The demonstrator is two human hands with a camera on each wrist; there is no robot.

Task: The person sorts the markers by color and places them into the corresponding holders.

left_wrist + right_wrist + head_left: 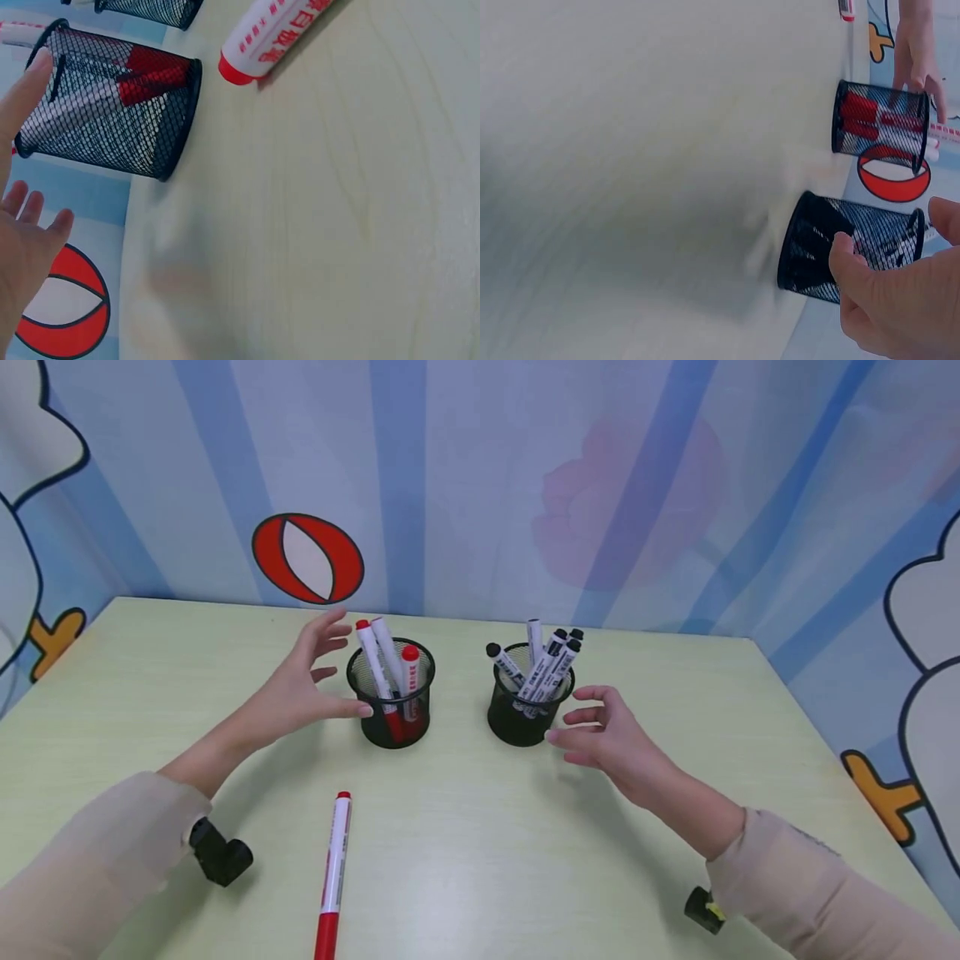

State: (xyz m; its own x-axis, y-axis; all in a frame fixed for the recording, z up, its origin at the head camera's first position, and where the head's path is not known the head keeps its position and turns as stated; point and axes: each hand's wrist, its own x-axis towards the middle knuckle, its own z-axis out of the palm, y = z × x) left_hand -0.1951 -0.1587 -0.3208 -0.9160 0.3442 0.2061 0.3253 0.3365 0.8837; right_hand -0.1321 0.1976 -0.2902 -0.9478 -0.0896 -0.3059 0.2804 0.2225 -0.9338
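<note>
On the table stand two black mesh pen holders. The left pen holder (395,739) contains red-capped markers (411,670), and the right pen holder (513,724) contains several black-capped markers (540,673). My left hand (296,689) is beside the left holder, fingers spread, its thumb at the rim; whether it touches is unclear. Beside the right holder, my right hand (615,739) has loosely bent fingers and nothing in them. In the right wrist view its thumb overlaps the right holder (799,255). A red marker (335,868) lies alone on the table nearer me.
The pale table (465,860) ends at a blue patterned backdrop (480,485), close behind the holders. A small black device (221,853) sits on my left cuff, another black device (705,910) on my right cuff.
</note>
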